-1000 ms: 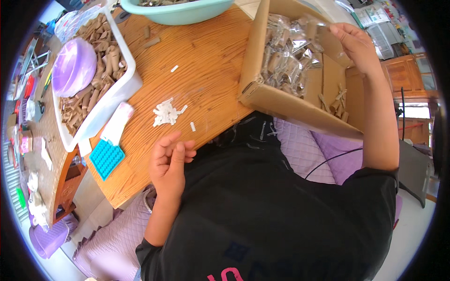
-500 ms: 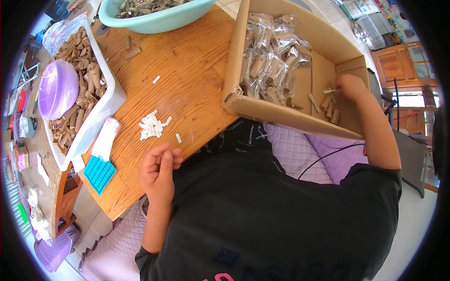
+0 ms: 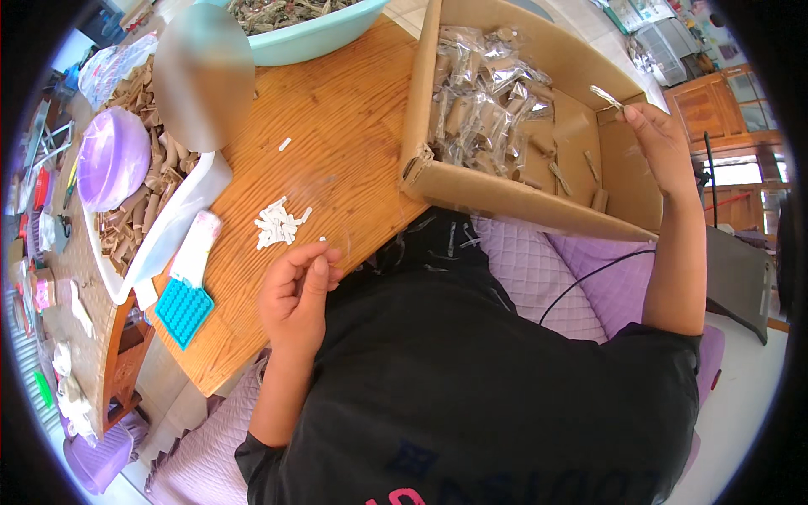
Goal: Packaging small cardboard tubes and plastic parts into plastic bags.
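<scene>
My right hand (image 3: 661,143) is raised over the far right corner of an open cardboard box (image 3: 505,198) and pinches a small clear packet (image 3: 606,95) between its fingertips. Inside the box lie several clear packets of brown tubes (image 3: 480,93) and a few loose brown tubes (image 3: 560,168). At the near edge of the wooden table (image 3: 337,126), my left hand (image 3: 295,290) rests with its fingers curled and the thumb against them; whether anything is in it does not show. A small pile of white pieces (image 3: 278,225) lies just beyond it.
A white tray (image 3: 181,219) of brown tubes with a purple bowl (image 3: 109,156) on it stands at the left. A teal basin (image 3: 320,38) is at the back. A blue gridded piece (image 3: 183,311) and a white packet (image 3: 195,248) lie near the table edge. A purple quilted cushion (image 3: 539,269) and a black cable (image 3: 589,278) are by my lap.
My right hand dipped to the box's right side, then rose to the far corner with a small clear packet. My left hand stayed at the table edge.
</scene>
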`<state>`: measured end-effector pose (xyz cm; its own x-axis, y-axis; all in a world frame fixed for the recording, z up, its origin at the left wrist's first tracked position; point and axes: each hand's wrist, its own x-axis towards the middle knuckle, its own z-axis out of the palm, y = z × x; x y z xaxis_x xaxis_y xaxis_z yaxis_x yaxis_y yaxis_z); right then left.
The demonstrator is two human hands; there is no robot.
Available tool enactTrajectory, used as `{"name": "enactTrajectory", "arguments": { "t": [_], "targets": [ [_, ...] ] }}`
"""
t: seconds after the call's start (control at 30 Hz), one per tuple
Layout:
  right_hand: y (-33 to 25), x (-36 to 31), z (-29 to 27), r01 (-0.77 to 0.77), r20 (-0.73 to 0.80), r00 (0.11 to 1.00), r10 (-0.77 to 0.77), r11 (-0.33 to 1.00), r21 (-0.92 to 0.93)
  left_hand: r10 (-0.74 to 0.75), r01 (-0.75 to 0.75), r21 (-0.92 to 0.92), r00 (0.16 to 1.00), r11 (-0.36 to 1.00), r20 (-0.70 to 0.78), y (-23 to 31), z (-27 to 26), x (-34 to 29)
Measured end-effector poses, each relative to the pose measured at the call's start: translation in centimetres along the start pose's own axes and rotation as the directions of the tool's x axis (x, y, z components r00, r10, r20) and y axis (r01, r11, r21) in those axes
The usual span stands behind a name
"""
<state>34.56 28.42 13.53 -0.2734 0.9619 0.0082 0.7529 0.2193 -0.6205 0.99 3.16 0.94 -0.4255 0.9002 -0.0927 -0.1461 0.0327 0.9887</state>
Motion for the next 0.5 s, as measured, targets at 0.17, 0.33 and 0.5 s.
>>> {"name": "enactTrajectory", "arguments": {
  "t": [0.17,0.33,0.5],
  "targets": [
    [-2.9,-2.0,1.5,-0.034,-0.066,0.997,0.051,0.971,0.238,0.09,-0.093,0.043,0.993,0.995,0.072,1.7,1.0,0.7],
    [-6.9,-3.5,4.7,0.027,-0.129,0.991,0.044,0.866,0.499,0.396,-0.42,0.202,0.906,0.885,0.147,3.2,2.3,2.1],
    [-9.7,-5.0,8.3,0.059,0.056,0.988,-0.146,0.68,0.731,0.61,-0.637,0.349,0.767,0.687,0.198,5.1,4.4,3.7]
  ]
}}
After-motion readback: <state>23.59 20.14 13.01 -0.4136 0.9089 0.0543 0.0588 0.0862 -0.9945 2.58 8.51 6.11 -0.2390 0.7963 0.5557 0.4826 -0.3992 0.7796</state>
